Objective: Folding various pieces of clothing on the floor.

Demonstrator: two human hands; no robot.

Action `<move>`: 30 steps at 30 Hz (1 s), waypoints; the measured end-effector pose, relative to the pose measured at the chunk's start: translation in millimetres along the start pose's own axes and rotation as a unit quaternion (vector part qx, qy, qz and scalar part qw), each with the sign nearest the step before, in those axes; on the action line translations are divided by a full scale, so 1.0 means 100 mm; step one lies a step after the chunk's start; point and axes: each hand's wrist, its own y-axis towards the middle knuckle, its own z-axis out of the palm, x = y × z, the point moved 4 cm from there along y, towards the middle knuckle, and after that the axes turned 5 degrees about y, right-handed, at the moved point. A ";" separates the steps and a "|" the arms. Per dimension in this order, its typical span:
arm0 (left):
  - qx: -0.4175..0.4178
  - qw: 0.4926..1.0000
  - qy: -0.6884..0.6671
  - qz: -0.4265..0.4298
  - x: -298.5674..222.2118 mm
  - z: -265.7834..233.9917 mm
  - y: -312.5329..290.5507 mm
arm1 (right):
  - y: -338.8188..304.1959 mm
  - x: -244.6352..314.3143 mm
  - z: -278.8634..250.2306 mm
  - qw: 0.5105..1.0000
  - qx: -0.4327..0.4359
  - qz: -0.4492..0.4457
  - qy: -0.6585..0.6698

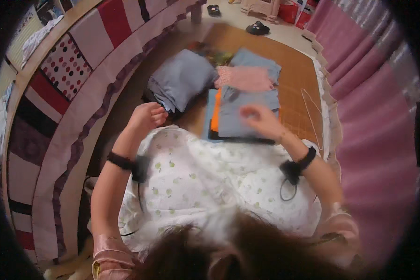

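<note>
My left hand [148, 115] is raised at the near side of a thick, folded grey-blue cloth pile [182, 77]. Its fingers are curled in, with nothing visible in them. My right hand [262, 121], smeared by motion, is over a flat folded grey-blue garment [233, 114]. Whether it touches the cloth cannot be made out. Orange cloth [215, 112] shows along the left side of that garment, with a light blue layer beside it. Beyond lies a folded pink garment [245, 78], and behind that a blue folded one [256, 60].
The clothes lie on a brown mat [296, 74]. A white, green-patterned cloth [191, 177] covers my lap. A thin white hanger [311, 107] lies at the right. Pink curtains [368, 116] hang along the right, and a patchwork cover [65, 65] lines the left. Dark slippers [257, 28] are on the far floor.
</note>
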 end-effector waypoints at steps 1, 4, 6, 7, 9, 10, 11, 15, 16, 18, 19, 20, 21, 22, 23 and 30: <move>0.079 0.996 -0.025 0.013 -0.04 0.15 -0.19 | -0.16 0.06 -0.05 1.000 -0.006 -0.004 0.003; 0.131 0.987 0.075 0.055 -0.19 0.84 -0.88 | -0.63 0.40 -0.19 0.999 -0.017 -0.048 -0.014; 0.211 0.932 0.228 0.187 0.07 1.34 -1.22 | -0.85 0.80 -0.15 0.991 -0.030 -0.121 -0.055; 0.266 0.910 0.255 0.190 0.27 1.65 -1.45 | -0.95 1.02 -0.12 0.977 -0.039 -0.185 -0.098; 0.281 0.862 0.346 0.241 0.66 2.13 -2.05 | -1.18 1.42 -0.06 0.954 -0.032 -0.272 -0.117; 0.336 0.839 0.335 0.265 0.67 2.37 -2.33 | -1.26 1.54 -0.05 0.954 -0.041 -0.271 -0.119; 0.386 0.815 0.324 0.285 0.62 2.58 -2.62 | -1.35 1.68 -0.03 0.933 -0.057 -0.321 -0.153; 0.436 0.747 0.380 0.329 0.75 3.12 -3.30 | -1.78 2.08 -0.19 0.876 -0.092 -0.411 -0.236; 0.414 0.768 0.339 0.352 0.73 3.16 -3.37 | -1.86 2.16 -0.22 0.878 -0.089 -0.412 -0.226; 0.438 0.744 0.353 0.361 0.79 3.24 -3.57 | -2.06 2.38 -0.31 0.885 -0.136 -0.415 -0.164; 0.432 0.734 0.373 0.368 0.74 3.19 -3.71 | -2.17 2.60 -0.24 0.875 -0.150 -0.443 -0.128; 0.466 0.715 0.358 0.379 0.74 3.28 -3.69 | -2.26 2.61 -0.27 0.876 -0.181 -0.427 -0.132; 0.498 0.697 0.338 0.389 0.79 3.37 -3.72 | -2.31 2.63 -0.28 0.884 -0.180 -0.405 -0.150; 0.512 0.679 0.345 0.398 0.83 3.44 -3.85 | -2.47 2.75 -0.31 0.867 -0.181 -0.442 -0.141; 0.516 0.669 0.354 0.401 0.87 3.43 -3.87 | -2.48 2.85 -0.32 0.851 -0.179 -0.479 -0.121; 0.549 0.649 0.367 0.378 0.97 3.40 -3.94 | -2.61 2.71 -0.30 0.827 -0.163 -0.533 -0.075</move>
